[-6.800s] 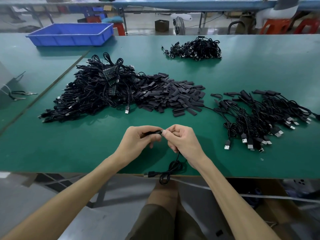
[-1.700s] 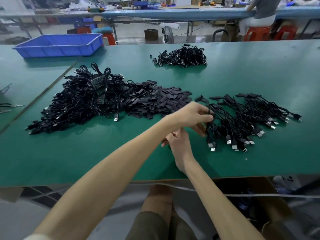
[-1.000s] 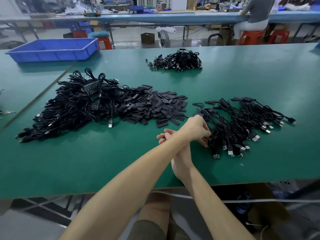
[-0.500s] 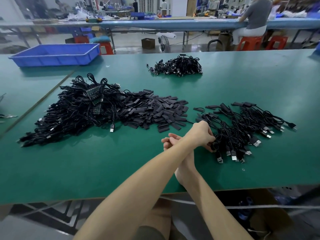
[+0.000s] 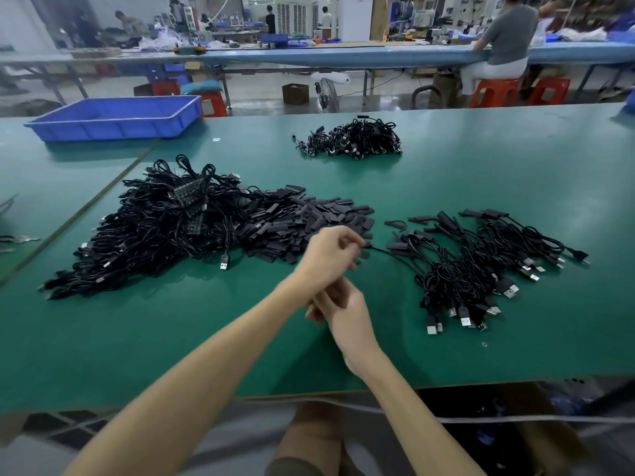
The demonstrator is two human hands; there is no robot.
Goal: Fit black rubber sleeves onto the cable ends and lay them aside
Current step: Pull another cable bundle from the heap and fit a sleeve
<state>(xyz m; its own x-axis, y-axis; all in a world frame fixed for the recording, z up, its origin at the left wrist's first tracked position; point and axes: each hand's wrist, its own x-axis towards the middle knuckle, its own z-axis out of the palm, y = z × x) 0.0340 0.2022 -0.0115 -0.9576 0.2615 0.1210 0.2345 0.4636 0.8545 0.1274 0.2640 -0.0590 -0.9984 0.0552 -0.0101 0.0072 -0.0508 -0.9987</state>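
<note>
Fingers [image 5: 354, 240] of left hand [image 5: 328, 256] tight around cable end [image 5: 368, 248]; right hand [image 5: 345, 309] part-hidden, grip unclear

A single head-worn camera is looking forward and down across the counter [image 5: 498, 180] from its near edge, taking in its far edge.

I read no legible text, label, brand, number or sign in this head view: the blue tray [image 5: 103, 130], the black rubber sleeves [image 5: 309, 218], the cables [image 5: 464, 269] and the far machines [image 5: 295, 18] show no markings that I can resolve.
</note>
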